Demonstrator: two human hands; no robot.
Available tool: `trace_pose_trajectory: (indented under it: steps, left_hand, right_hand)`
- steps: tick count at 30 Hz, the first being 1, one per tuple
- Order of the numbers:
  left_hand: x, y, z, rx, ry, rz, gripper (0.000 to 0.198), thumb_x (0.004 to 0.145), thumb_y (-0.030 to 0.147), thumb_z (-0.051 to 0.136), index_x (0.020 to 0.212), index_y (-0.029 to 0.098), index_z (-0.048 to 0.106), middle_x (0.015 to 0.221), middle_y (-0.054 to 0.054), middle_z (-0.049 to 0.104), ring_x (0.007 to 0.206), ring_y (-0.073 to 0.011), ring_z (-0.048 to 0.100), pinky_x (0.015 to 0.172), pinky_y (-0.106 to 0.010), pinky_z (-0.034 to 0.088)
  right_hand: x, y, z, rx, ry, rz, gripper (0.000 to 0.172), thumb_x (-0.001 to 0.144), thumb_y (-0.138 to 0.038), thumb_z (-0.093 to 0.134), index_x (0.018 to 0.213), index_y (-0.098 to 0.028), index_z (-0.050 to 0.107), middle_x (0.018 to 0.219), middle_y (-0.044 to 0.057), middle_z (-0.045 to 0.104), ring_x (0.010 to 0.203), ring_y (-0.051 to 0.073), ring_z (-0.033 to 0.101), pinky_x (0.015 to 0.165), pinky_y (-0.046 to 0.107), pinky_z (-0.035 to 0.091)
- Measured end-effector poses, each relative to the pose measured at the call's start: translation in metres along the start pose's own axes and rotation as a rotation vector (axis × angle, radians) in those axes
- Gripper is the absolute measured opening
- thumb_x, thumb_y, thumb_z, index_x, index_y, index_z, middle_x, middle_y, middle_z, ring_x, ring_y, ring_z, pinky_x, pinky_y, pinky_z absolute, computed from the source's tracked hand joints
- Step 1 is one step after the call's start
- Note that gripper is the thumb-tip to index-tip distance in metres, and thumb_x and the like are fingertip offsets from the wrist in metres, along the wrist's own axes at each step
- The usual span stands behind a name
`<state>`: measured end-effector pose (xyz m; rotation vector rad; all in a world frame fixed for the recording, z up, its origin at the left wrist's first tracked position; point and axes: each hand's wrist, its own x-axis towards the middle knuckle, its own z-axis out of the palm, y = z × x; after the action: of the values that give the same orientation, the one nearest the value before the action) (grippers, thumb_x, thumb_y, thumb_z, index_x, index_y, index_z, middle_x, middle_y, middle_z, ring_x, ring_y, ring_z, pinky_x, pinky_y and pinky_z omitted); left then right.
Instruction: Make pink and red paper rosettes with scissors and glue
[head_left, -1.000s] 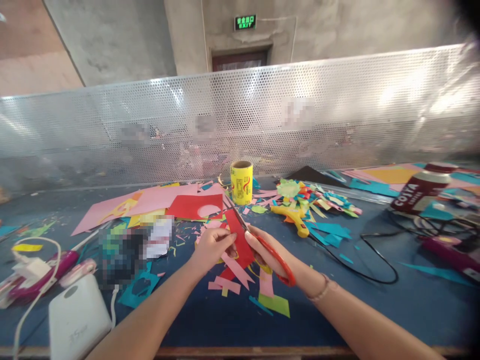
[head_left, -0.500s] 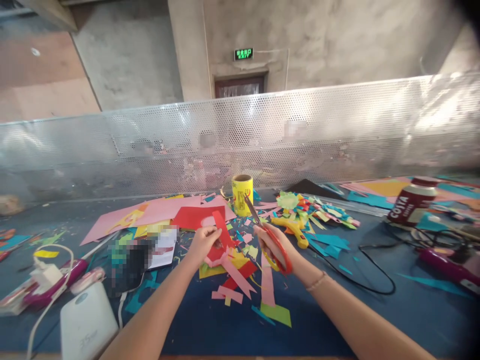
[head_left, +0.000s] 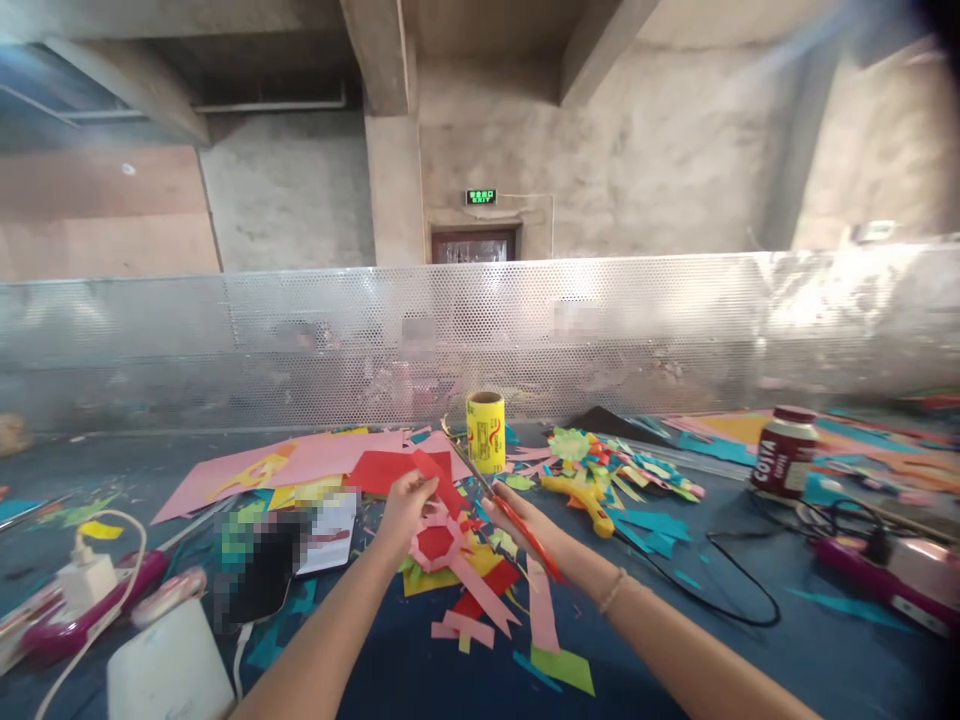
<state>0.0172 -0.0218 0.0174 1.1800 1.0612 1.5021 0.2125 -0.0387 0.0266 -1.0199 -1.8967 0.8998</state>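
My left hand (head_left: 403, 505) pinches a piece of red paper (head_left: 437, 480) and holds it just above the blue table (head_left: 750, 650). My right hand (head_left: 525, 522) grips red-handled scissors (head_left: 517, 525), blades pointing up and left toward the red paper. Below both hands lie pink, red and yellow paper scraps (head_left: 480, 590), among them a pink ring shape with a red centre (head_left: 436, 540).
A yellow tape roll (head_left: 486, 431) stands behind the hands. A yellow glue gun (head_left: 585, 495) and a heap of coloured cuttings lie to the right, with a black cable (head_left: 720, 600) and a brown bottle (head_left: 784, 452). White devices (head_left: 169, 670) sit at left. A perforated metal screen (head_left: 300, 330) borders the back.
The camera has tilted upward, showing more wall and ceiling. The scissors came away from the red paper and swung back toward it. The left hand lifted the red piece slightly.
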Motion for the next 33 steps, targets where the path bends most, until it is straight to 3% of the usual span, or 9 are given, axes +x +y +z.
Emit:
trace_pose_trajectory:
  steps: [4,9,16,24,33]
  left_hand:
    - [0.002,0.004,-0.005,-0.102,-0.009,-0.024,0.026,0.061,0.034,0.067,0.059,0.018,0.047,0.048,0.003,0.051,0.046,-0.0108,0.052,0.048,-0.022,0.040]
    - [0.004,0.006,-0.007,-0.126,-0.002,0.012,0.025,0.058,0.031,0.067,0.059,0.018,0.046,0.049,0.004,0.052,0.047,-0.0112,0.053,0.053,-0.024,0.043]
    - [0.005,0.001,-0.007,-0.036,-0.007,0.132,0.026,0.060,0.036,0.068,0.062,0.016,0.051,0.051,0.003,0.054,0.049,-0.0108,0.053,0.054,-0.024,0.045]
    - [0.002,-0.002,-0.003,0.055,-0.030,0.163,0.024,0.063,0.035,0.066,0.061,0.016,0.052,0.050,0.002,0.054,0.048,-0.0119,0.054,0.053,-0.024,0.044]
    - [-0.003,0.005,0.000,-0.053,-0.049,0.072,0.023,0.056,0.028,0.069,0.056,0.016,0.050,0.046,0.004,0.052,0.044,-0.0097,0.053,0.048,-0.021,0.043]
  right_hand:
    - [0.016,-0.016,0.006,-0.054,-0.035,-0.018,0.030,0.073,-0.047,0.059,0.072,-0.020,0.047,0.061,-0.002,0.046,0.056,0.013,0.044,0.053,0.027,0.038]
    - [0.017,-0.022,0.012,0.089,-0.185,0.052,0.038,0.079,-0.056,0.048,0.071,-0.020,0.041,0.053,-0.007,0.037,0.045,0.007,0.033,0.044,0.023,0.029]
    - [0.002,-0.018,0.022,0.114,-0.157,0.070,0.042,0.073,-0.059,0.054,0.079,-0.019,0.044,0.058,-0.007,0.038,0.047,0.006,0.036,0.045,0.022,0.030]
    - [0.000,-0.015,0.025,0.111,-0.133,0.061,0.040,0.074,-0.058,0.053,0.077,-0.019,0.043,0.054,-0.008,0.038,0.044,0.005,0.033,0.042,0.019,0.027]
    - [0.000,-0.012,0.026,-0.007,-0.070,0.004,0.040,0.078,-0.056,0.049,0.067,-0.018,0.041,0.051,-0.006,0.042,0.043,0.005,0.036,0.041,0.020,0.030]
